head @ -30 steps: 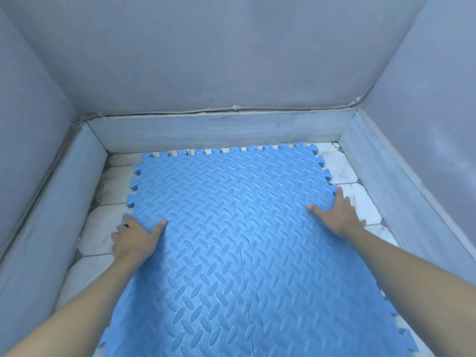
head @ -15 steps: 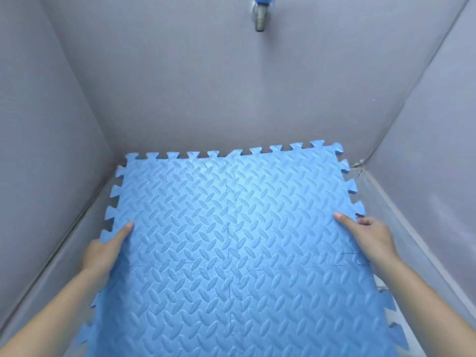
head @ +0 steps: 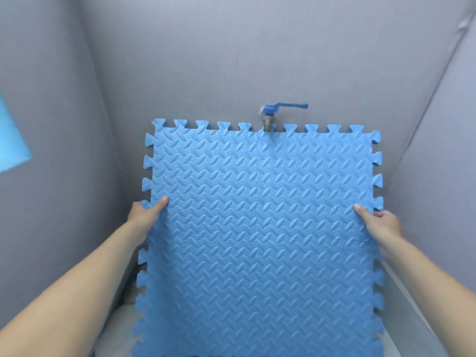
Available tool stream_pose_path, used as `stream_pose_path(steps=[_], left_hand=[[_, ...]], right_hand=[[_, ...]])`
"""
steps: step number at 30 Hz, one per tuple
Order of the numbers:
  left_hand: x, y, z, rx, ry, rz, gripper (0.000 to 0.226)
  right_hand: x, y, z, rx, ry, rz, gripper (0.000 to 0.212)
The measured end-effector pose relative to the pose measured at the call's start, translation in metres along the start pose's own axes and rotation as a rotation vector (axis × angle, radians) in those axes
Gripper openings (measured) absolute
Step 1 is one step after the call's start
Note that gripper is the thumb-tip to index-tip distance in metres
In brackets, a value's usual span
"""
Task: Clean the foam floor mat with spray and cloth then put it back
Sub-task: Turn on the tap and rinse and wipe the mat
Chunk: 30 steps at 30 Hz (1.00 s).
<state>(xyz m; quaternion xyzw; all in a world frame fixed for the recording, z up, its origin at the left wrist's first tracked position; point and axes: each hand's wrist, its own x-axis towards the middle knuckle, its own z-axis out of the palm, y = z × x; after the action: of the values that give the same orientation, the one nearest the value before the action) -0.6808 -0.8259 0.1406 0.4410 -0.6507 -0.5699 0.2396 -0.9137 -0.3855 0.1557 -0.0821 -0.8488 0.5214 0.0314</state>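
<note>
The blue foam floor mat (head: 260, 228), several interlocked tiles with a raised leaf pattern and toothed edges, is held up off the floor, tilted toward me, and fills the middle of the view. My left hand (head: 145, 215) grips its left edge, thumb on the front face and fingers behind. My right hand (head: 380, 222) grips the right edge the same way. No spray bottle or cloth shows.
A tap with a blue lever handle (head: 273, 113) sticks out of the grey back wall just above the mat's top edge. Grey walls close in on the left and right. A light blue patch (head: 13, 140) sits at the left edge. A pale ledge (head: 412, 292) runs lower right.
The mat has come up from flat on the tiled floor to nearly upright in front of me. Both hands went from pressing on it to gripping its side edges, and the view tilted upward.
</note>
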Motion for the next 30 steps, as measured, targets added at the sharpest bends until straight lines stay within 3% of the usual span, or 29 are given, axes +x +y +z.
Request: stream_pose_path(steps=[2, 4, 7, 9, 11, 13, 16, 30], left_hand=[[0.031, -0.011, 0.005, -0.007, -0.009, -0.026, 0.126], [0.016, -0.004, 0.010, -0.038, 0.001, -0.029, 0.106], [0.001, -0.001, 0.023, -0.078, 0.035, -0.010, 0.083], [0.007, -0.003, 0.028, -0.106, 0.048, 0.003, 0.078], [0.010, -0.005, 0.031, -0.124, 0.063, 0.026, 0.077], [0.009, -0.007, 0.032, -0.118, 0.071, 0.053, 0.077], [0.010, -0.005, 0.030, -0.113, 0.071, 0.054, 0.074], [0.013, -0.004, 0.029, -0.060, 0.068, 0.049, 0.082]], right_hand=[[0.016, -0.006, 0.006, -0.113, -0.038, 0.047, 0.064], [0.022, -0.040, 0.013, -0.229, 0.015, 0.003, 0.079], [-0.002, -0.137, 0.023, -0.311, 0.061, -0.435, 0.071], [-0.020, -0.206, 0.036, -0.315, -0.020, -0.701, 0.074], [-0.031, -0.259, 0.057, -0.368, -0.164, -0.838, 0.075], [-0.037, -0.281, 0.080, -0.558, -0.207, -0.871, 0.069], [-0.042, -0.279, 0.099, -0.769, -0.052, -0.879, 0.059], [-0.051, -0.282, 0.102, -0.896, 0.112, -0.884, 0.058]])
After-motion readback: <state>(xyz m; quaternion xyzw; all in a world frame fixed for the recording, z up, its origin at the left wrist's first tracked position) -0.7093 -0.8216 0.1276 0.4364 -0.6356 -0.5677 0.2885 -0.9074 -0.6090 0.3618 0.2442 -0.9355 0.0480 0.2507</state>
